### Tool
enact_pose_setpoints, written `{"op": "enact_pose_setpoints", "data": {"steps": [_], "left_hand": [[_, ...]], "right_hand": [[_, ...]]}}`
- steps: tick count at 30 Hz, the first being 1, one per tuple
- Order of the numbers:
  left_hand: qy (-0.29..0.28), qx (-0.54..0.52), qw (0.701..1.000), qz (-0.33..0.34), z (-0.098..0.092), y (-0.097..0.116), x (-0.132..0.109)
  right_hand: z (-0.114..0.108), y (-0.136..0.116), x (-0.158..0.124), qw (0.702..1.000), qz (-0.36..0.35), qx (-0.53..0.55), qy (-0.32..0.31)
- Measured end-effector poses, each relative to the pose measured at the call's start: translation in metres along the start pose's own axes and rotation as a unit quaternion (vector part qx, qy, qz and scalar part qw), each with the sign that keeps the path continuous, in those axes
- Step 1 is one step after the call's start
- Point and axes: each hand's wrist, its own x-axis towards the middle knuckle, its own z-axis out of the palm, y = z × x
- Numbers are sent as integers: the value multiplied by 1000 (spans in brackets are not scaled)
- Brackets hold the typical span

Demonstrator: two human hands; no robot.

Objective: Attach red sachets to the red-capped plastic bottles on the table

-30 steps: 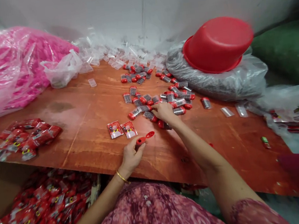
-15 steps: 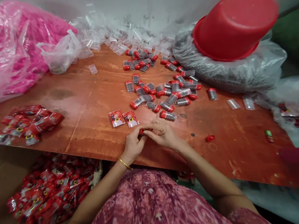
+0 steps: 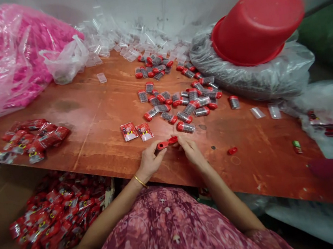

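My left hand (image 3: 151, 160) is closed around a small container, mostly hidden by the fingers, with a red top (image 3: 162, 145) showing a dark opening. To its right, a red lid (image 3: 173, 139) lies swung out, joined to or touching the top. My right hand (image 3: 190, 150) pinches the lid's right end between thumb and fingers. Just beyond my hands lie two red printed cards (image 3: 145, 131) side by side. A clear container with a red cap and dark contents (image 3: 186, 127) rests on its side near my right fingertips.
Several similar red-capped containers (image 3: 193, 94) are scattered farther back. Clear plastic pieces (image 3: 145, 39) pile along the wall. A red bucket (image 3: 259, 25) sits upside down on a dark-filled bag (image 3: 251, 78). Red packets (image 3: 41, 135) lie left; more fill a carton (image 3: 1, 197) below. A loose red cap (image 3: 232, 150) lies right.
My right hand has moved right, away from my left, and the red lid now shows swung out between them. The view has shifted slightly.
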Motion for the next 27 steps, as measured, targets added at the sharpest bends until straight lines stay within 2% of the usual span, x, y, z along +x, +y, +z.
{"op": "enact_pose_setpoints", "data": {"steps": [2, 3, 6, 9, 11, 14, 16, 19, 21, 23, 27], "left_hand": [[-18, 25, 1000, 8, 2, 3, -1], [-23, 39, 999, 12, 3, 4, -1], [-18, 80, 996, 29, 5, 4, -2], [-11, 111, 993, 48, 7, 1, -3], [-19, 122, 990, 61, 9, -1, -4], [-35, 122, 989, 78, 11, -2, -3], [-38, 112, 990, 75, 11, -2, -2], [-38, 90, 993, 71, 12, -4, -2], [-37, 76, 994, 75, 12, -6, -3], [-35, 65, 995, 73, 13, -8, -7], [-43, 59, 996, 47, 14, -11, -13]], "right_hand": [[8, 2, -3, 997, 30, 78, -6], [13, 0, -5, 995, 22, 93, 7], [21, -11, -12, 997, -74, 27, 25], [20, -20, -15, 985, -160, -53, -44], [16, -21, -12, 988, -128, -35, -77], [13, -22, 1, 996, -23, 0, -81], [14, -24, 13, 994, 1, -26, -105], [18, -29, 26, 977, -51, -112, -171], [22, -31, 27, 960, -98, -179, -192], [24, -31, 23, 944, -123, -242, -186], [31, -29, 9, 921, -131, -330, -159]]}}
